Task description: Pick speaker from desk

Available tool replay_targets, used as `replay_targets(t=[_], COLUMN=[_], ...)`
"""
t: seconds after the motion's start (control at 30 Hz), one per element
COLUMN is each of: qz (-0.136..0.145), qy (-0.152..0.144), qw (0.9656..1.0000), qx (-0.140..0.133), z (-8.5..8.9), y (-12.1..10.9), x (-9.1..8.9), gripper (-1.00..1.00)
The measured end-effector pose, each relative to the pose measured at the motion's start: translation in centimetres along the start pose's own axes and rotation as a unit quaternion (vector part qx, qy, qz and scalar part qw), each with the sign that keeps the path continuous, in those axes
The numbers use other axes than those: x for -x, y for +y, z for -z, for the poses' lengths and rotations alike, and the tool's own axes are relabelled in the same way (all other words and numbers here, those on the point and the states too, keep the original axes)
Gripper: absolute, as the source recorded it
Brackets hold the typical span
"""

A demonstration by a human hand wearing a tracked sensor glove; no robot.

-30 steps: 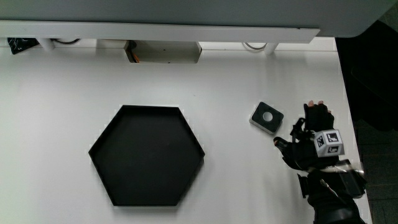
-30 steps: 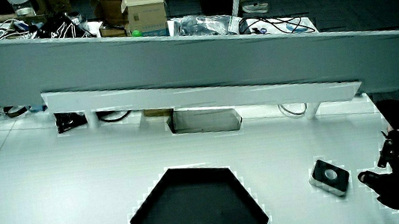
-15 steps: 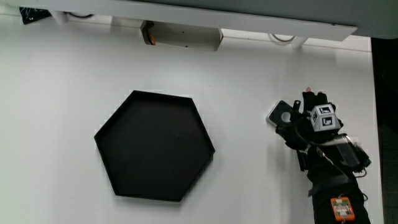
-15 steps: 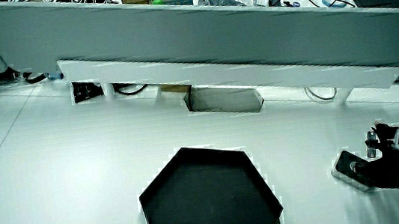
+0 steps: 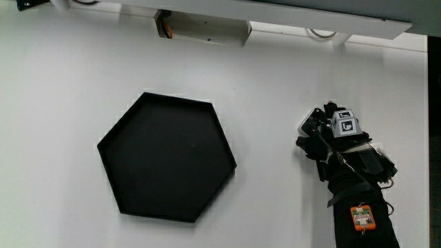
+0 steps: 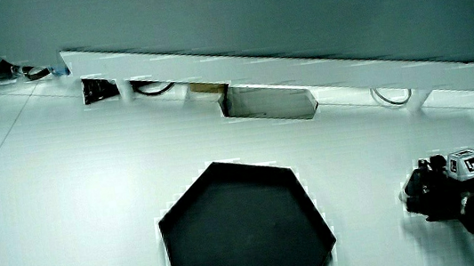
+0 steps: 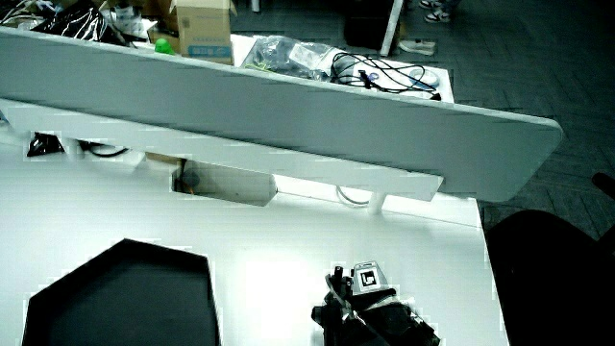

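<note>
Hand (image 5: 335,141) sits over the speaker (image 5: 308,124) near the table (image 5: 62,83) edge, well apart from the black six-sided tray (image 5: 165,165). Grip is curled down around the speaker, fingers wrapped over it so only a pale corner of it shows in the main view. In both side views the speaker is almost wholly hidden under the glove (image 6: 437,198) (image 7: 360,312). Cannot tell whether the speaker is lifted off the table or resting on it. Patterned cube (image 5: 343,124) on the back of the hand faces up. Forearm (image 5: 358,207) runs from the hand toward the person and carries a small orange tag (image 5: 362,217). Tray lies flat on the table with nothing in it. Low partition (image 6: 296,19) stands at the table's edge farthest from the person.
</note>
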Motion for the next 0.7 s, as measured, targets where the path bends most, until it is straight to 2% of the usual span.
replay_targets(t=[0.03,0.13,0.2,0.23,0.27,0.33,0.37,0.4,0.43,0.47,0.5,0.57,0.6,0.7], qz=[-0.007,0.001,0.017,0.028,0.037,0.055,0.054,0.059,0.049,0.050,0.049,0.071,0.078,0.047], qy=[0.002,-0.006,-0.021,-0.023,-0.027,-0.031,-0.026,-0.027,-0.017,-0.015,-0.017,-0.011,-0.007,-0.002], qw=[1.0000,1.0000,0.9994,0.9992,0.9987,0.9980,0.9979,0.9976,0.9978,0.9978,0.9970,0.9956,0.9958,0.9973], qx=[-0.002,-0.008,-0.020,-0.015,-0.021,-0.006,-0.024,-0.024,-0.040,-0.042,-0.057,-0.060,-0.047,-0.057], z=[0.0,0.0,-0.1,0.2,0.1,0.9,0.6,0.7,0.5,0.6,0.4,0.8,1.4,1.2], y=[-0.2,-0.2,-0.4,-0.2,-0.5,0.3,-0.2,-0.2,-0.5,-0.4,-0.7,-0.6,-0.1,-1.0], x=[-0.1,-0.2,-0.1,-0.2,-0.4,-0.9,-1.2,-1.4,-1.5,-1.6,-1.5,-1.7,-2.0,-2.2], gripper=[0.36,0.50,0.59,0.64,0.68,0.77,0.82,0.86,0.91,0.95,1.00,1.00,1.00,1.00])
